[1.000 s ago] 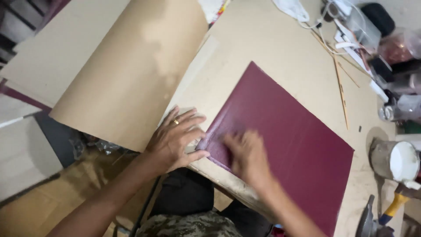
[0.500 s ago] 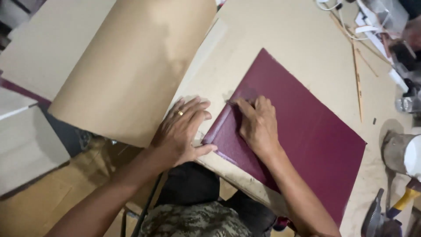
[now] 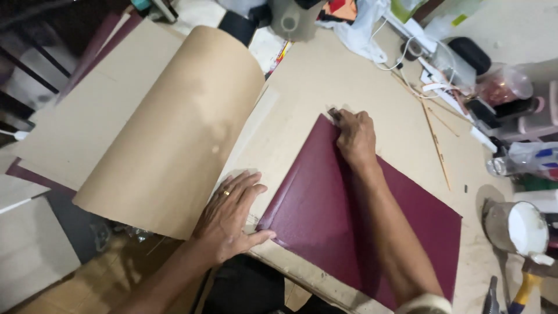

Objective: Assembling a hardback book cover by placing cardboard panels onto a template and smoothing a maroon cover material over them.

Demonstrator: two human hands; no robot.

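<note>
maroon sheet (image 3: 325, 209) under both hands' fingers (image 3: 349, 119)

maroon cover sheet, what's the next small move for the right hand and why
Probably draw the right hand back down the maroon cover sheet along its left fold. It sits at the sheet's far corner, pressing with a small dark tool I can't identify, while the left hand lies flat at the near corner, holding it against the table.

Looked like craft workshop: paper-covered bench (image 3: 325, 75), brown roll (image 3: 174, 128) at 9 o'clock, glue tin (image 3: 517, 227) and hammer (image 3: 523, 285) at 4.
</note>
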